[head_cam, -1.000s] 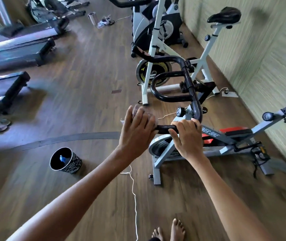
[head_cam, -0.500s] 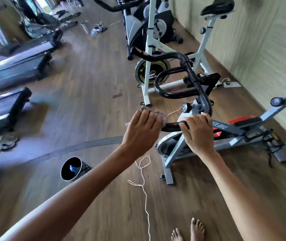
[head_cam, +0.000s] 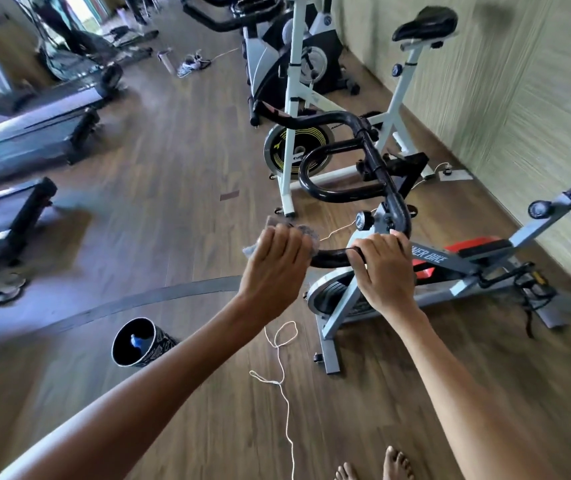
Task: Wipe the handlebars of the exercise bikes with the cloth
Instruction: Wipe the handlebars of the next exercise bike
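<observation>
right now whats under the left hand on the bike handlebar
A grey cloth, bunched under the left hand at the near end of the black handlebar. Only its edges show past the hand. The bar end itself is covered by cloth and hand.

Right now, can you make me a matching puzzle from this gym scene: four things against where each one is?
Things: 1 cloth; 2 bucket; 3 saddle; 4 string.
Places: A on a white post; B looped on the floor; C gripped in the left hand, at the end of the handlebar; D on the floor, something blue inside.
Pairs: 1-C; 2-D; 3-A; 4-B.
</observation>
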### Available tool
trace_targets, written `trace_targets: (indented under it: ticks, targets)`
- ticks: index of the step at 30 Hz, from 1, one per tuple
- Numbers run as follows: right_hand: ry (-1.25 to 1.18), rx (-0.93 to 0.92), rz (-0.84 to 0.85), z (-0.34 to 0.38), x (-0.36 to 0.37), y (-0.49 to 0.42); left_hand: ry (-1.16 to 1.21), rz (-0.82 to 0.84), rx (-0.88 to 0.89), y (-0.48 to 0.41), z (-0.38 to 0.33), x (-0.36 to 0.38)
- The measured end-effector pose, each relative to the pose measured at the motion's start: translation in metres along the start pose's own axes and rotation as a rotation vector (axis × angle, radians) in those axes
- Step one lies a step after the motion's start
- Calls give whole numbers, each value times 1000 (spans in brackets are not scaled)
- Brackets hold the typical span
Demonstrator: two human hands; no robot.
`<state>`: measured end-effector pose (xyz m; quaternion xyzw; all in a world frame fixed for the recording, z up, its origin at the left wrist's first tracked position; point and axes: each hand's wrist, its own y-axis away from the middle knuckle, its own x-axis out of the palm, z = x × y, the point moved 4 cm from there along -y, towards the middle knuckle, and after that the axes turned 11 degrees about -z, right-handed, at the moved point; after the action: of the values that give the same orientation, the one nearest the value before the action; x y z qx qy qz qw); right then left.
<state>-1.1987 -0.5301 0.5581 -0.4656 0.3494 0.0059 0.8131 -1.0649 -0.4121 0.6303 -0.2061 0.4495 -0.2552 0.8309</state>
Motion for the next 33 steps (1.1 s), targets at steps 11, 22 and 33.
trace_targets:
  ticks: [11, 22, 33]
  targets:
    - [12, -46, 3, -4, 0, 1, -25, 28, 37, 2, 3, -2]
    - [11, -129, 82, -9, -3, 0, -80, -23, 4, 7, 10, -4]
    - [-35, -179, -123, -10, 4, 7, 0, -534, -301, 22, -39, 53]
